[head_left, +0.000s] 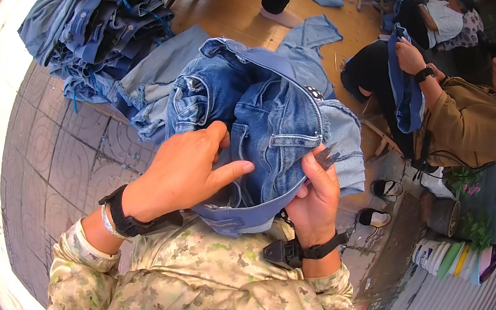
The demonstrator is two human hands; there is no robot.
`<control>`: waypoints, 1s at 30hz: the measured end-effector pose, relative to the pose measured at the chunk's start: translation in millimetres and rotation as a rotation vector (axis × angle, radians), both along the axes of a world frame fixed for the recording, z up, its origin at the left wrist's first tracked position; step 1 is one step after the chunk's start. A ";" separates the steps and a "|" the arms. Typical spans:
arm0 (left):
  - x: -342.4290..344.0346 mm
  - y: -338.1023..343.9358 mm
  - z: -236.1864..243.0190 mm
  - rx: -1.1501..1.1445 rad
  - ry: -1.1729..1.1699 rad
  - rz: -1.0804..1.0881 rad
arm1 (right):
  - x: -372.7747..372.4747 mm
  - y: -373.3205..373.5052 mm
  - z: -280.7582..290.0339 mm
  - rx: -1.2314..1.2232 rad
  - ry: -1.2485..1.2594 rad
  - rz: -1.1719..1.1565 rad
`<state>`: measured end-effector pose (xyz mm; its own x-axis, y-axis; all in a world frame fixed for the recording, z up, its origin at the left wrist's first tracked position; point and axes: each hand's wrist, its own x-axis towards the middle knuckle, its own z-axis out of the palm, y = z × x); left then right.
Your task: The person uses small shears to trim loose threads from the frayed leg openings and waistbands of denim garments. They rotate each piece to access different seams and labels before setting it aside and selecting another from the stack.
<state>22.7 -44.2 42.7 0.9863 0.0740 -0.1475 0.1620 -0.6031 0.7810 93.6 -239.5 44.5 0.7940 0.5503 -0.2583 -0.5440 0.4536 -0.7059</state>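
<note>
A pair of blue jeans (279, 115) lies bunched before me, waistband turned up in a loop, with pockets and seams showing. My left hand (183, 168) has its fingers curled into the fabric at the middle, thumb sticking out, some fingertips hidden. My right hand (313, 199) grips the waistband's right edge and a small dark pointed tool (328, 156), which looks like snips, between thumb and fingers. Paler denim (345, 143) sits under and behind the jeans.
A tall heap of denim (89, 18) stands at upper left on a wooden surface (218, 5). A co-worker (468, 122) at right holds denim; others sit farther back. Sandals (372, 217), potted plants (475, 228) and a stack of plastic items (455, 260) are at right on paving.
</note>
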 end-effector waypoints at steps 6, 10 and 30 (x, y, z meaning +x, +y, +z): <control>13.9 -6.0 -36.2 0.074 -0.485 0.058 | -1.2 -4.9 6.4 -0.035 -0.080 -0.034; 12.3 8.2 -36.7 -0.330 -0.461 -0.023 | 10.9 -15.2 6.7 -0.163 -0.239 -0.229; 17.6 22.5 -10.2 -0.875 -0.067 0.078 | 17.7 9.9 45.2 -0.666 -1.778 -0.071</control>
